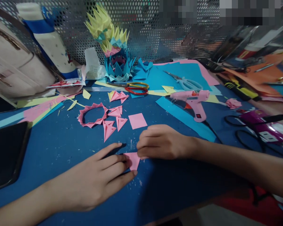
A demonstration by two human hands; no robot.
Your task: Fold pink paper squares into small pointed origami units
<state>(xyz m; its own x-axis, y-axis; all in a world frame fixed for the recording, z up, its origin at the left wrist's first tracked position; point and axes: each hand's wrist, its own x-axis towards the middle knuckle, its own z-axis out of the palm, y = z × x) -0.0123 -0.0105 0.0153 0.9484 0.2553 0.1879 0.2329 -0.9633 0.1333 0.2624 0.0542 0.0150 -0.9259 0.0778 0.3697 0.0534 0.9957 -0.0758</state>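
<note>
A small piece of folded pink paper (133,161) lies on the blue table between my two hands. My left hand (94,179) is palm down, with its thumb and fingertips holding the paper's left and near edges against the table. My right hand (162,141) is closed, its fingers pinching the paper's upper right corner. Just beyond sits a flat pink paper square (137,121). Several folded pink triangle pieces (109,130) lie left of it, next to a ring of joined pink pieces (92,115).
A pink glue gun (191,102) rests at right, near light-blue scissors (184,82) and a purple power strip (264,125). Red-and-yellow-handled scissors (138,88) lie before a paper model (119,59). A black phone (9,153), bottle (49,40) and bag (16,59) are at left.
</note>
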